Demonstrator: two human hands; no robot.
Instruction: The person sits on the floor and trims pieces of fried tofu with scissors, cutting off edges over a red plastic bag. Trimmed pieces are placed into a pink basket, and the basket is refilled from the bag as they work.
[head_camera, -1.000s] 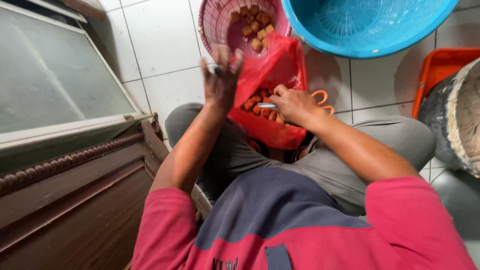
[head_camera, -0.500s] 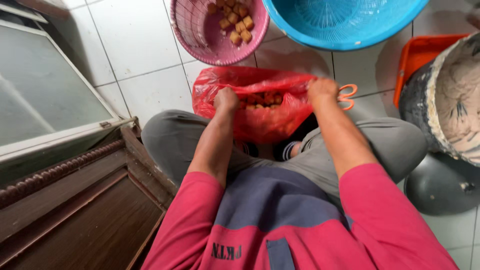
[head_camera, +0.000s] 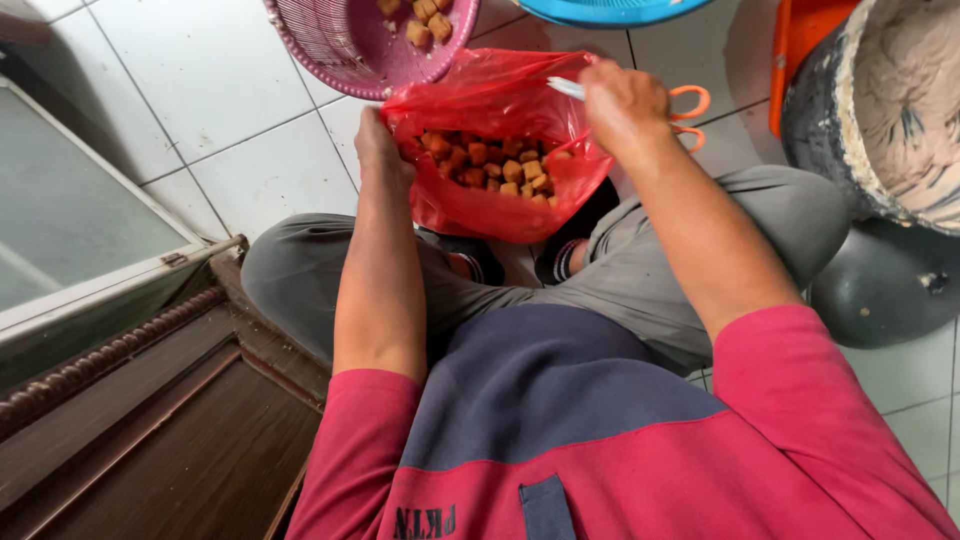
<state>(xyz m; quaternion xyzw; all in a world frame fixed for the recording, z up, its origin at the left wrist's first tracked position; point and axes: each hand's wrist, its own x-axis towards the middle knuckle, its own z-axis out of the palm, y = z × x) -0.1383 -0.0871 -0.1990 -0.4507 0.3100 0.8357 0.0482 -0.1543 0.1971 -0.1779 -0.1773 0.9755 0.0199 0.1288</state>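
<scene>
Both hands shifted: two on one red bag (head_camera: 497, 190), now wider open.

Your left hand (head_camera: 378, 150) and right hand (head_camera: 620, 98), which also holds orange-handled scissors (head_camera: 672, 104), spread open a red plastic bag (head_camera: 490, 170) of brown fried cubes (head_camera: 490, 165) above your lap.

Both bare forearms are stretched forward from short red sleeves, over the crossed legs. The left hand (head_camera: 378, 150) is held knuckles-up, fingers curled down and closed. The right hand (head_camera: 622, 100) is raised slightly higher and farther forward, clenched into a fist, wrist bent.
</scene>
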